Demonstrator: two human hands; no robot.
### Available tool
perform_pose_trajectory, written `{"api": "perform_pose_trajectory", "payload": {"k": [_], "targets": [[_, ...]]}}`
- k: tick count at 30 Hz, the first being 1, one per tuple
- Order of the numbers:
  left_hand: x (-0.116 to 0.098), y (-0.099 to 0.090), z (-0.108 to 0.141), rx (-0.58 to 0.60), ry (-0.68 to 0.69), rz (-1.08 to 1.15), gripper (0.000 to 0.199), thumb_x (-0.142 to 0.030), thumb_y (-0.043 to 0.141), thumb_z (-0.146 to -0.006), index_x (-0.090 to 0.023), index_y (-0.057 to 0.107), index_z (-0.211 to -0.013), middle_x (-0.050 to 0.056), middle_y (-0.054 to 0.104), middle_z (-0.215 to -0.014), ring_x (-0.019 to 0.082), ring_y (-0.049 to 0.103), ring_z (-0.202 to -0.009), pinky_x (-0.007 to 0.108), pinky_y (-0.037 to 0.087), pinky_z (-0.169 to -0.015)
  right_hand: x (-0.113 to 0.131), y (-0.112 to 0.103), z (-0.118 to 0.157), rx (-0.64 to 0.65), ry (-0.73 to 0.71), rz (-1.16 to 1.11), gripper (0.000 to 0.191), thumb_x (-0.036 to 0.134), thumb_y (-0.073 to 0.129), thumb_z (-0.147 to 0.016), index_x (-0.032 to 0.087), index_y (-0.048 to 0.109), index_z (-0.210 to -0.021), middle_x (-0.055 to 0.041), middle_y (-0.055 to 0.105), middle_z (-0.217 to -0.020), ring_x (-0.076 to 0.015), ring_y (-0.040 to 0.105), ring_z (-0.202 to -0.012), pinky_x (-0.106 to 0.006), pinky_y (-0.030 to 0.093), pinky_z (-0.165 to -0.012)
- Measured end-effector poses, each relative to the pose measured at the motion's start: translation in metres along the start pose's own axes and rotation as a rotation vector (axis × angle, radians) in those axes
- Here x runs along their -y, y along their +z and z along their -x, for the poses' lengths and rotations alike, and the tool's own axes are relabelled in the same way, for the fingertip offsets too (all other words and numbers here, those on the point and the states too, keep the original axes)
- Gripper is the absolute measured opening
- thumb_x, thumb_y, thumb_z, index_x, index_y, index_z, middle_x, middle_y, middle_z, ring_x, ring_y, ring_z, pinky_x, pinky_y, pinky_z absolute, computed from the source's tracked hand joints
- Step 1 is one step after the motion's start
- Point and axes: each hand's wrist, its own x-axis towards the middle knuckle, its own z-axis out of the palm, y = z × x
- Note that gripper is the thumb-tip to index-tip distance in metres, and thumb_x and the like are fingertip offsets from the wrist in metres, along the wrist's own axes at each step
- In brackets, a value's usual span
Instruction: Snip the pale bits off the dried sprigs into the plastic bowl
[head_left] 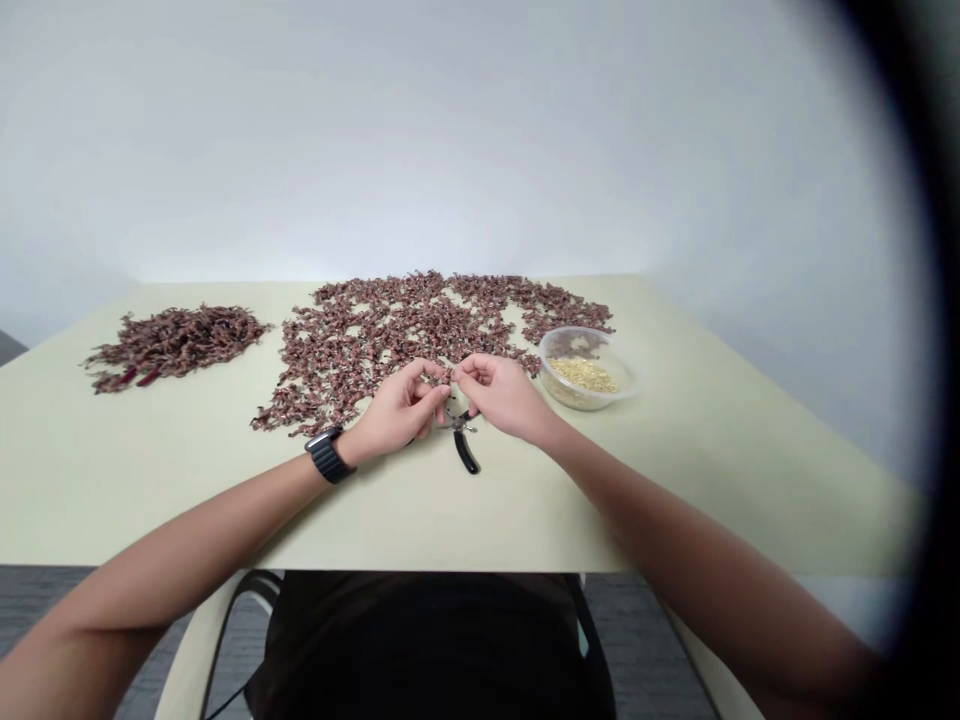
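Note:
Close together over the table, my left hand (401,408) and my right hand (504,393) are both closed in a pinch, fingertips almost meeting. Whatever lies between the fingers is too small to make out. Just beneath them on the table rests a pair of pliers with black handles (466,452), its upper part partly hidden by my hands. Beyond the fingers spreads a wide layer of small reddish-brown pieces (397,325). To the right of my right hand stands a clear round plastic tub (630,385) holding small gold-coloured bits (583,376).
A denser heap of reddish-brown pieces (184,340) lies at the left of the pale table (150,470). A white wall (480,130) rises behind the table. Below the table's near edge are chair armrests (199,640).

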Motion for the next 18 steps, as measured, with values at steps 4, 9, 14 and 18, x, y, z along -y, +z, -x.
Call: {"api": "perform_pose_trajectory", "payload": {"k": [4, 9, 14, 18], "targets": [[-0.0002, -0.0009, -0.0002, -0.003, -0.011, 0.011, 0.037, -0.050, 0.059, -0.098, -0.021, 0.049, -0.118, -0.001, 0.068, -0.068, 0.007, 0.051, -0.040, 0.015, 0.034, -0.037, -0.0056, 0.0001, 0.0002, -0.048, -0.096, 0.138, 0.016, 0.034, 0.059, -0.091, 0.021, 0.065, -0.085, -0.0010, 0.068, -0.077, -0.0141, 0.058, -0.062, -0.027, 0.045, -0.059], [-0.0010, -0.0013, -0.0005, 0.014, -0.013, 0.013, 0.036, -0.049, 0.059, -0.099, -0.020, 0.049, -0.117, 0.000, 0.068, -0.068, 0.007, 0.051, -0.041, 0.015, 0.036, -0.039, -0.0043, -0.0006, 0.0017, -0.056, -0.149, 0.180, 0.015, 0.032, 0.057, -0.091, 0.021, 0.065, -0.083, 0.0001, 0.067, -0.074, -0.0139, 0.055, -0.063, -0.027, 0.041, -0.059], [-0.0010, -0.0013, -0.0001, 0.012, -0.012, 0.024, 0.037, -0.050, 0.059, -0.099, -0.020, 0.049, -0.118, 0.000, 0.068, -0.069, 0.007, 0.052, -0.041, 0.015, 0.036, -0.039, -0.0009, -0.0020, 0.0017, -0.049, -0.155, 0.196, 0.015, 0.031, 0.058, -0.089, 0.021, 0.066, -0.080, 0.0002, 0.067, -0.073, -0.0134, 0.053, -0.063, -0.027, 0.039, -0.058], [-0.0010, -0.0027, -0.0002, 0.026, 0.001, 0.035, 0.039, -0.049, 0.059, -0.099, -0.019, 0.048, -0.122, 0.000, 0.069, -0.070, 0.007, 0.053, -0.042, 0.015, 0.037, -0.039, -0.0027, -0.0037, -0.0003, -0.008, -0.099, 0.135, 0.018, 0.034, 0.060, -0.088, 0.020, 0.066, -0.079, -0.0008, 0.065, -0.072, -0.0138, 0.054, -0.062, -0.027, 0.040, -0.057]]}}
